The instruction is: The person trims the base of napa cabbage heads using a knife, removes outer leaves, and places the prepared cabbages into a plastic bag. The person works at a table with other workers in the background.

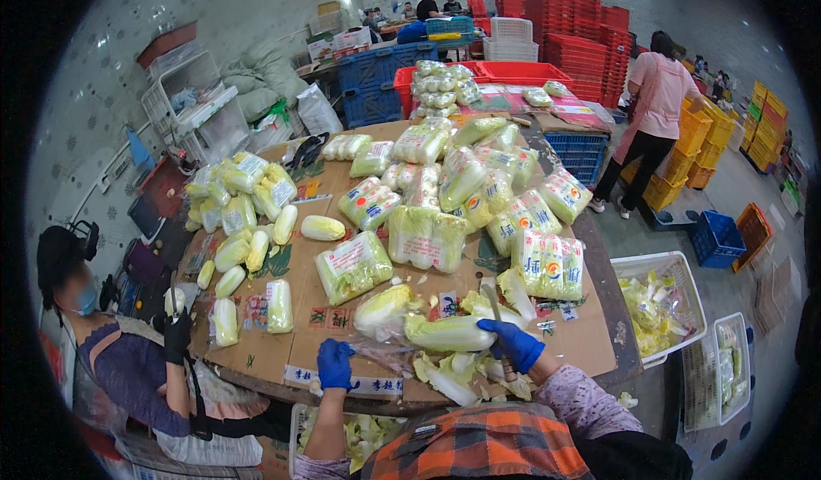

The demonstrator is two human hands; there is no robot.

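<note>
My right hand (518, 345), in a blue glove, grips a knife (492, 297), its blade pointing away and its handle showing below the palm. Those fingers also touch the white base of a napa cabbage (449, 334) lying sideways. My left hand (335, 364), gloved in blue too, is curled at the table's near edge beside clear plastic film (385, 353). Whether it pinches the film cannot be made out. Another napa cabbage (385, 308) lies just beyond, partly on film. Loose cabbage leaves (446, 377) are strewn under and around my right hand.
Bagged cabbages (426, 239) pile up across the cardboard-covered table (301, 345). At left a co-worker (128, 364) in dark gloves holds a cabbage and a blade. White crates (693, 274) of leaves and packs stand right; a leaf crate (298, 425) sits below the near edge.
</note>
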